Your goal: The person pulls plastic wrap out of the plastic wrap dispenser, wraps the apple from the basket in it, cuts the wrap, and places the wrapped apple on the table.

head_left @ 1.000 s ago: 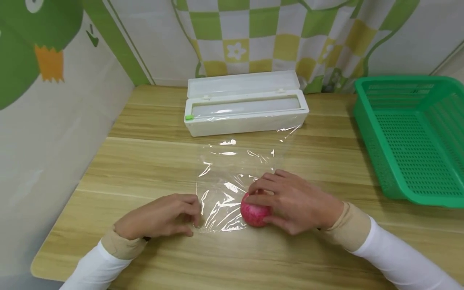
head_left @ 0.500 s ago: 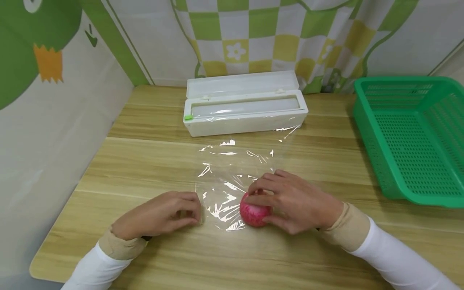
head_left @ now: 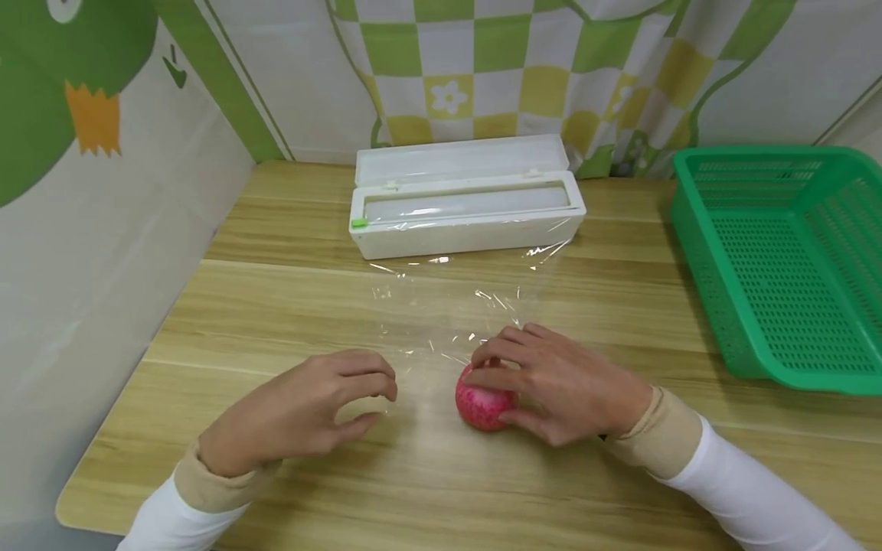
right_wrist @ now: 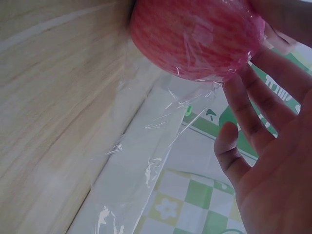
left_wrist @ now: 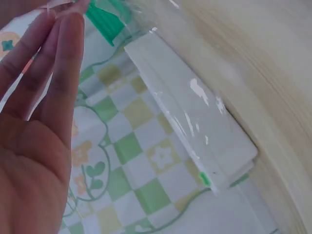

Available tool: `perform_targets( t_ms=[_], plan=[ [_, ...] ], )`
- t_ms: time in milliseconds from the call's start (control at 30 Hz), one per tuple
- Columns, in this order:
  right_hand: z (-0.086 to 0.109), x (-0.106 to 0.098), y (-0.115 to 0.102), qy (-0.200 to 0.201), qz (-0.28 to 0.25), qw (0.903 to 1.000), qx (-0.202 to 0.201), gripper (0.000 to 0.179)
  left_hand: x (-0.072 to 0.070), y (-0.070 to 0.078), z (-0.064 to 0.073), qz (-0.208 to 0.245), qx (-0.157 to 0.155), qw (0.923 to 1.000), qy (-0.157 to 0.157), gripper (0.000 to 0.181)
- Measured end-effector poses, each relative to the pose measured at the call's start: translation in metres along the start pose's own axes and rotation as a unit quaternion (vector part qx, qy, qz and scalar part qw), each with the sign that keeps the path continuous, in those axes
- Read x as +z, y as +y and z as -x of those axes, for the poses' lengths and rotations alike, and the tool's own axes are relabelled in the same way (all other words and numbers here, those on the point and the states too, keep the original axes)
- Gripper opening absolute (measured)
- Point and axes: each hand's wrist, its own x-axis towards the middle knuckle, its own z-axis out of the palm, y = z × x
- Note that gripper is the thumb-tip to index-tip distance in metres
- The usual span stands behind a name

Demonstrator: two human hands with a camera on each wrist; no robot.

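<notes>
Cupping a round, red-and-pink apple on the wood-grain table, before the long white plastic box, the right-hand grip curls round it. The fruit looks firm, light, probably slick and easily bruised, best held around its middle. The left-hand grip curves by clear film, likely clingy, best taken by corners; I cannot tell whether it pinches.

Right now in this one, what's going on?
A person's right hand grips a red apple on the wooden table. Clear film runs from an open white box to the apple. The left hand is near the film's left side, fingers curved; whether it grips the film is unclear. A green basket stands to the right.
</notes>
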Motion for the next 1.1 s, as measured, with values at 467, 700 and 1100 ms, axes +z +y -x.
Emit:
perform_targets(
  t_ms=[467, 700, 1100],
  plan=[
    [0.005, 0.005, 0.002, 0.037, -0.059, 0.9969, 0.035, 0.076, 0.010, 0.007, -0.047, -0.076, 0.040, 0.9949, 0.054, 0.011],
    [0.007, 0.008, 0.005, 0.056, -0.086, 0.9939, 0.039, 0.092, 0.028, 0.006, -0.071, -0.062, 0.048, 0.9952, 0.059, 0.013],
    [0.011, 0.010, 0.006, 0.061, -0.175, 0.9790, 0.086, 0.132, 0.071, 0.006, -0.090, -0.069, 0.058, 0.9875, 0.129, 0.012]
  ],
)
